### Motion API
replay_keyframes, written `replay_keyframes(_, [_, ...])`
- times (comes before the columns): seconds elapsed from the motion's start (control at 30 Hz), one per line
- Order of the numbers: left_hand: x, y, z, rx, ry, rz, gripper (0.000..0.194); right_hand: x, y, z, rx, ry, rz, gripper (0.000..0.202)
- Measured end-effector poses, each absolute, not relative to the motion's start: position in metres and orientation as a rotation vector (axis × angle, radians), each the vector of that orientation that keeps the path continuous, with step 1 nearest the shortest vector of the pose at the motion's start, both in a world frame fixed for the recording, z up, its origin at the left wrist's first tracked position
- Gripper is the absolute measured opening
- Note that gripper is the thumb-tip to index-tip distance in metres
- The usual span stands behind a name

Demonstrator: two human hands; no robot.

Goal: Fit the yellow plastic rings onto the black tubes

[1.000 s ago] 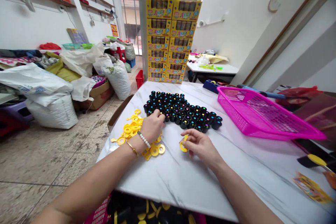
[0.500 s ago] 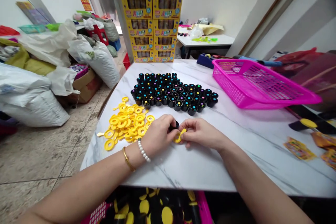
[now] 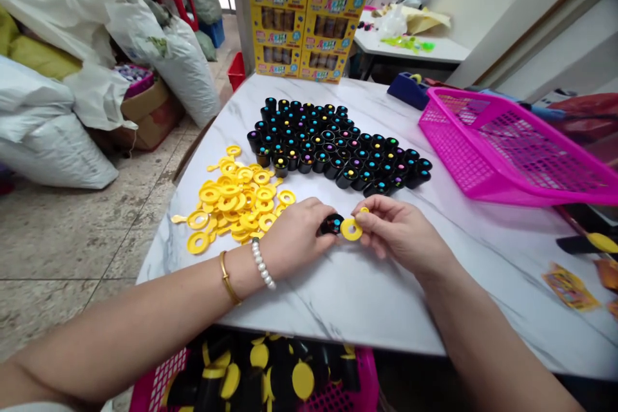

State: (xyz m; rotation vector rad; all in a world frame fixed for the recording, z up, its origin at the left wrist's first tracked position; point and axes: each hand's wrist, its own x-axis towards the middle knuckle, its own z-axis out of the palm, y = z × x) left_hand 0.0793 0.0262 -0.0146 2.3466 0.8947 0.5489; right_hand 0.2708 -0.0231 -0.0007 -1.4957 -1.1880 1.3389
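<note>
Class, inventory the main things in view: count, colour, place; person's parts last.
Table: one, white, centre
Cups: dozens, black, far tabletop
Loose rings: dozens, yellow, left tabletop
Held cup: one, black, centre tabletop
Held ring: one, yellow, beside held cup
Upper basket: one, pink, right tabletop
Lower basket: one, pink, below table edge
Tubes: many, black and yellow, inside lower basket
Boxes: several, yellow, stacked behind cups
Sacks: several, mostly white, left
Carton: one, brown, left
Packets: several, orange, right tabletop
Bracelets: two, gold and white, left wrist
Left hand grip: one, bare, on held cup
Right hand grip: one, bare, on held ring
</note>
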Motion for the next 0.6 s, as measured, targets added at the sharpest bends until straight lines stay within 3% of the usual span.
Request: replay_keyframes(0.6, [0.076, 0.026, -0.008, 2.25, 0.927, 0.502, 0.017, 0.248, -0.016, -0.005, -1.456, -1.092, 1.464, 0.03])
